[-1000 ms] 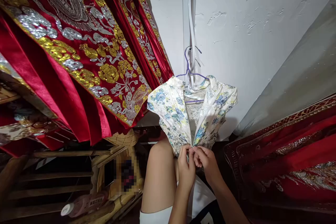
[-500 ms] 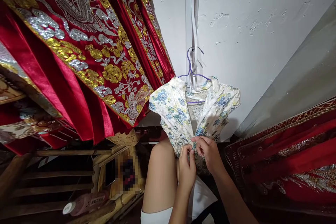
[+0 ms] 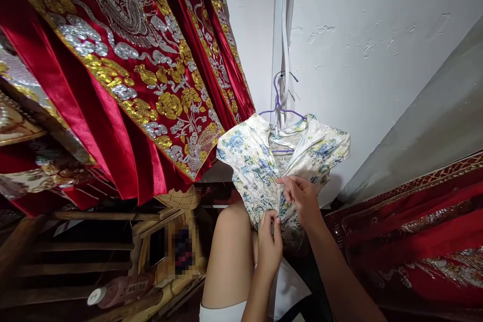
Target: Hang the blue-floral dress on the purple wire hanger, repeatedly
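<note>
A sleeveless white blouse (image 3: 251,161) with blue and yellow flowers hangs on a purple hanger (image 3: 278,106), its front parted at the neck. Low on the front edges, my left hand (image 3: 270,236) pinches the cloth between thumb and fingers. A little higher, my right hand (image 3: 302,198) is over the right front panel, fingers curled and pressed together, the forefinger pointing left across the opening. Whatever is in that pinch, if anything, is too small to make out. The lower part of the blouse is bunched near my knee.
Red satin drapery (image 3: 151,85) with gold and silver sequins hangs at left. Below it stand a bamboo chair (image 3: 94,249) and a pink bottle with a white cap (image 3: 121,292). A white cord (image 3: 286,25) runs down the wall. More red embroidered cloth (image 3: 426,231) lies at right.
My right hand has moved up along the blouse front, away from my left hand, and its forefinger is stretched further out. My left hand keeps its pinch in nearly the same spot.
</note>
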Available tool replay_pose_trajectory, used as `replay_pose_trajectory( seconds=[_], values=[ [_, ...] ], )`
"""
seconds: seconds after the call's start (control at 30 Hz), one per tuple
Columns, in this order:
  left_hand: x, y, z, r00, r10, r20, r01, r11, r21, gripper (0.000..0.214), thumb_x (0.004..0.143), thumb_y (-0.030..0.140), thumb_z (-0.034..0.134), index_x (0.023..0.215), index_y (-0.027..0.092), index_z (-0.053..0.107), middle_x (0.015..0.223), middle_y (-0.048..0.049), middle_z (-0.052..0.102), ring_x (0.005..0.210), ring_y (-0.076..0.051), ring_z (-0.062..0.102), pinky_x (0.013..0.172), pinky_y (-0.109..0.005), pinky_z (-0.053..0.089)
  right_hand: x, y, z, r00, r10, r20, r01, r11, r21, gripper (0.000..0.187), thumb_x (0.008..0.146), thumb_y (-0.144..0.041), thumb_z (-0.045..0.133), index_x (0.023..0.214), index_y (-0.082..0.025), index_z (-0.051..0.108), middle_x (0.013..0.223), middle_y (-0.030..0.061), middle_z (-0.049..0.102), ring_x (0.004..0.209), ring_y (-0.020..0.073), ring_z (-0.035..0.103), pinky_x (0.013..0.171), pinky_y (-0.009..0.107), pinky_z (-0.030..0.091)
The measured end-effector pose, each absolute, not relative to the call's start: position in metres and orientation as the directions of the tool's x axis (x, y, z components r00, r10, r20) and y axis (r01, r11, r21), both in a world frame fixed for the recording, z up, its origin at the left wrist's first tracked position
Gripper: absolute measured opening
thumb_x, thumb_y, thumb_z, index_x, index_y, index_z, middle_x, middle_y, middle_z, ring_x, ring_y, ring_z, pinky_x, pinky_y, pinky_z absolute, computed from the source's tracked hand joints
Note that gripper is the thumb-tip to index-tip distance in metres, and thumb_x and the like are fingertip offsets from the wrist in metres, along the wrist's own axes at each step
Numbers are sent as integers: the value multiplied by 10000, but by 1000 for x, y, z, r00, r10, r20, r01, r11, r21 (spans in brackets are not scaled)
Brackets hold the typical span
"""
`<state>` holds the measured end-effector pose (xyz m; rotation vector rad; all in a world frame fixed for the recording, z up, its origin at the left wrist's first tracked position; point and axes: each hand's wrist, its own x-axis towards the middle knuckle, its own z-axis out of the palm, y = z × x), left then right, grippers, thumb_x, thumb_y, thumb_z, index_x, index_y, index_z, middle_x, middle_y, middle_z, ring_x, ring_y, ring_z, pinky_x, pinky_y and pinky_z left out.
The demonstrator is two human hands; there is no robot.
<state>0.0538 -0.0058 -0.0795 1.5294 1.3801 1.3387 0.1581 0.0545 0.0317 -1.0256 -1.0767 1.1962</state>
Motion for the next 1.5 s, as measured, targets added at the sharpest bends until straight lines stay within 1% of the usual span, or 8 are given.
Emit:
replay_pose_trajectory(
  seconds=[0.23, 0.47, 0.77, 0.9, 1.07, 1.23, 1.37, 1.5],
  values=[
    [56, -5, -81, -73, 964, 257, 282, -227, 932, 257, 1043, 386, 387, 952, 209, 550, 894, -67, 600, 831, -203, 566, 767, -303, 451, 158, 73, 62, 113, 985, 134, -128, 148, -981, 274, 833, -413, 639, 726, -176, 725, 444, -40, 454, 446, 112, 371, 497, 283, 340],
    [56, -5, -84, -78, 966, 248, 297, -215, 930, 239, 1032, 381, 391, 932, 216, 531, 859, -56, 580, 790, -204, 563, 752, -302, 452, 157, 90, 81, 113, 986, 119, -88, 129, -988, 256, 804, -406, 654, 743, -172, 739, 447, -43, 461, 452, 110, 385, 488, 269, 335],
    [64, -2, -98, -56, 963, 264, 308, -235, 922, 239, 1026, 389, 385, 912, 226, 518, 850, -50, 568, 789, -203, 562, 748, -298, 451, 160, 106, 105, 93, 957, 273, -99, 282, -954, 290, 813, -420, 676, 766, -145, 753, 447, -39, 476, 434, 97, 386, 460, 253, 310],
    [66, 0, -106, -47, 967, 251, 313, -225, 923, 253, 1029, 402, 364, 899, 226, 489, 826, -40, 544, 763, -197, 545, 722, -295, 443, 163, 111, 113, 104, 954, 281, -96, 291, -952, 288, 801, -421, 700, 756, -142, 755, 437, -40, 485, 427, 94, 400, 454, 245, 321],
    [70, 2, -115, -47, 970, 238, 294, -215, 931, 277, 1017, 447, 396, 878, 226, 488, 774, -20, 529, 697, -185, 523, 679, -286, 432, 168, 114, 126, 136, 936, 325, -92, 339, -936, 282, 804, -406, 689, 788, -135, 765, 442, -40, 507, 418, 83, 382, 437, 232, 302],
    [67, 2, -119, -62, 970, 236, 271, -211, 939, 327, 1015, 506, 394, 897, 223, 507, 786, -24, 547, 715, -191, 549, 691, -293, 448, 170, 111, 126, 116, 941, 318, -90, 328, -940, 278, 795, -408, 696, 781, -139, 765, 447, -43, 505, 420, 88, 396, 439, 237, 310],
    [58, 0, -119, -70, 975, 212, 265, -186, 946, 332, 1023, 494, 400, 889, 215, 521, 795, -20, 539, 718, -179, 530, 680, -278, 441, 169, 105, 118, 103, 942, 318, -81, 327, -942, 287, 812, -413, 685, 811, -139, 768, 450, -44, 500, 432, 99, 414, 458, 248, 335],
    [49, 15, -92, -81, 965, 248, 240, -222, 945, 321, 1016, 476, 457, 887, 199, 554, 781, -14, 537, 733, -169, 528, 689, -265, 441, 165, 97, 114, 80, 926, 369, -69, 374, -925, 307, 847, -427, 653, 872, -141, 762, 467, -44, 501, 445, 105, 421, 457, 250, 333]
  ],
)
